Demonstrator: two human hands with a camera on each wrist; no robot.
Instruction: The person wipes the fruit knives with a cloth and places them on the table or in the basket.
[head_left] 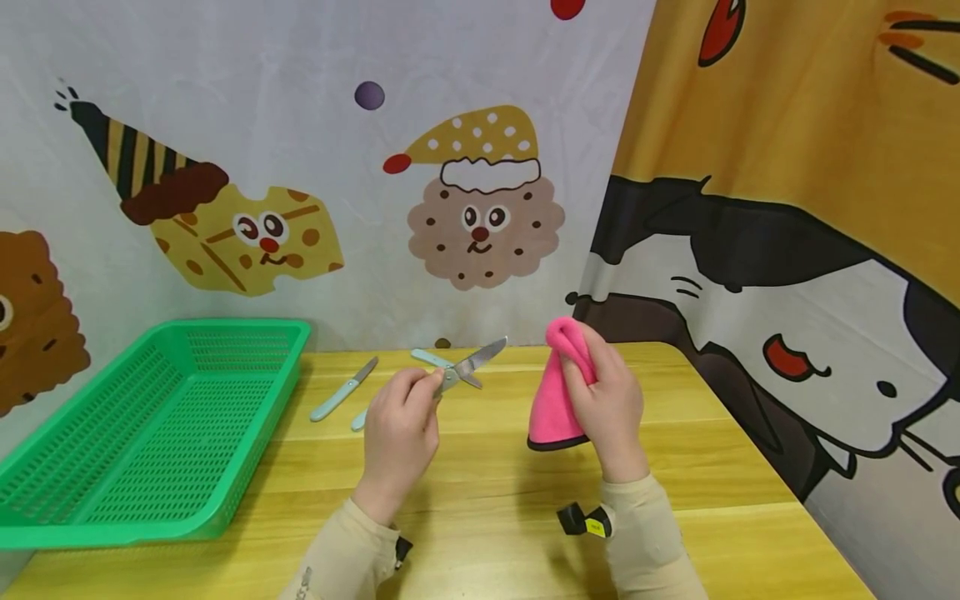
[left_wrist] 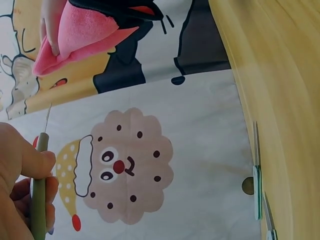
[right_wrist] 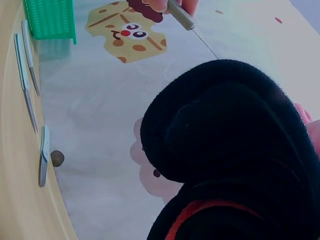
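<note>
Knife (head_left: 486, 356) is clamped above the table (head_left: 480, 508) in the fingers of the left hand (head_left: 400, 425); pink cloth (head_left: 553, 408) is pinched by those of the right hand (head_left: 615, 404). The handle (left_wrist: 39, 200), mostly hidden in the head view, is shown by the left wrist's. Sleeve lettering (head_left: 303, 583) cannot be read.

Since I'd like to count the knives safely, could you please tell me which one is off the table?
The knife gripped in the left hand, its blade up in the air; the other three knives lie on the table.
</note>
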